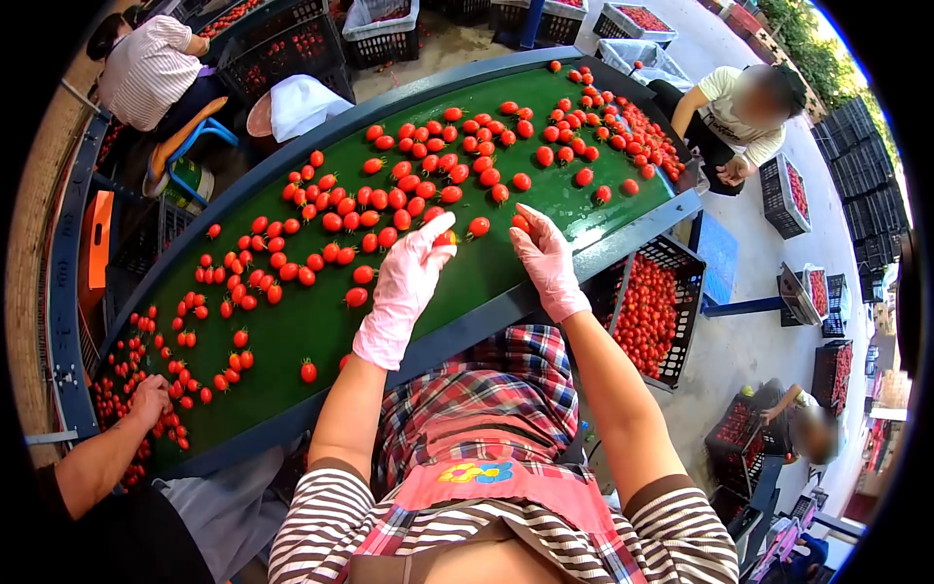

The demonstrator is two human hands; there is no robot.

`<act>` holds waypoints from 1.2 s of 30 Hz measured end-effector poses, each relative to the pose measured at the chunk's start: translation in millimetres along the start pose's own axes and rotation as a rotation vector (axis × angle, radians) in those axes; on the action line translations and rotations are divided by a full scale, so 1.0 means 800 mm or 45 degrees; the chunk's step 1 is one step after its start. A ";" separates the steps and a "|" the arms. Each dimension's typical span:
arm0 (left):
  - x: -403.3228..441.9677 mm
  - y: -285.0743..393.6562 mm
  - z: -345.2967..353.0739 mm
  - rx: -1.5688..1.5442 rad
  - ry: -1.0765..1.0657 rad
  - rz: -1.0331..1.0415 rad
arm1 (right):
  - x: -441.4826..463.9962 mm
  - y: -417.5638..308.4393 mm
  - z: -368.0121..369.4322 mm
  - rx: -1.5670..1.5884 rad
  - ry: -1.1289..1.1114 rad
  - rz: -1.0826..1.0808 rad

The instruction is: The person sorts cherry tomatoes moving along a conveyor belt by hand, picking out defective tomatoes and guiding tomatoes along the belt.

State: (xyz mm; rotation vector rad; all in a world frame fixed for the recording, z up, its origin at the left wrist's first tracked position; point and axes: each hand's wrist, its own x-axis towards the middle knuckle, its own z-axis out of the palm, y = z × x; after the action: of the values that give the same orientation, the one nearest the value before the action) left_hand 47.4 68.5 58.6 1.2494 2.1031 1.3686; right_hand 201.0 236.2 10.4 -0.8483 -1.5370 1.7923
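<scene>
"Where are the tomatoes [450, 194]?"
"They lie scattered along the belt [486, 270]; many others fill the crate [692, 310] beside it."
"And left hand [404, 282], right hand [548, 261]?"
"They are apart, above the belt; each pinches one tomato [445, 237]."

Produce packing shed, open-sided: long green conveyor belt [268, 414] strewn with cherry tomatoes [356, 297]; black plastic crate [687, 336] of same fruit beside belt; more filled crates [779, 209] about concrete floor [764, 365]; black crates stacked high [856, 161] at right, near green foliage [800, 29]; co-worker in striped shirt [146, 73] at upper left, another in pale T-shirt [723, 92] beyond belt
</scene>
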 end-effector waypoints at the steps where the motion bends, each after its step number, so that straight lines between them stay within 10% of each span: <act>1: -0.012 0.005 -0.004 -0.143 -0.026 -0.090 | -0.008 -0.010 0.005 -0.004 0.002 -0.014; 9: -0.058 0.077 -0.005 0.254 -0.473 -0.155 | -0.113 -0.045 0.064 0.956 -0.263 0.586; 11: -0.077 0.046 0.013 -0.207 -0.289 0.005 | -0.120 -0.033 0.043 0.964 -0.297 0.651; 13: -0.067 0.021 0.001 0.351 -0.130 0.336 | -0.115 -0.055 0.000 0.788 -0.043 0.815; 18: -0.068 -0.067 -0.051 1.173 -0.390 0.121 | -0.115 -0.016 -0.211 0.498 0.408 0.422; 22: -0.031 -0.092 -0.099 0.901 0.151 0.260 | -0.116 -0.041 -0.212 -0.809 0.902 0.201; 27: 0.111 -0.126 -0.140 0.742 0.301 0.185 | -0.053 -0.086 -0.023 -1.277 0.079 -0.739; 36: 0.320 -0.189 -0.121 0.747 0.188 -0.433 | 0.039 0.000 0.077 -1.349 0.000 -0.527</act>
State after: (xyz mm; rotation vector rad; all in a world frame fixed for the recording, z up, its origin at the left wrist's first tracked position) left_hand -234.5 198.9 19.6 0.9198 2.7844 0.7380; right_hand 132.9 224.6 15.0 -0.8589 -2.4550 0.6011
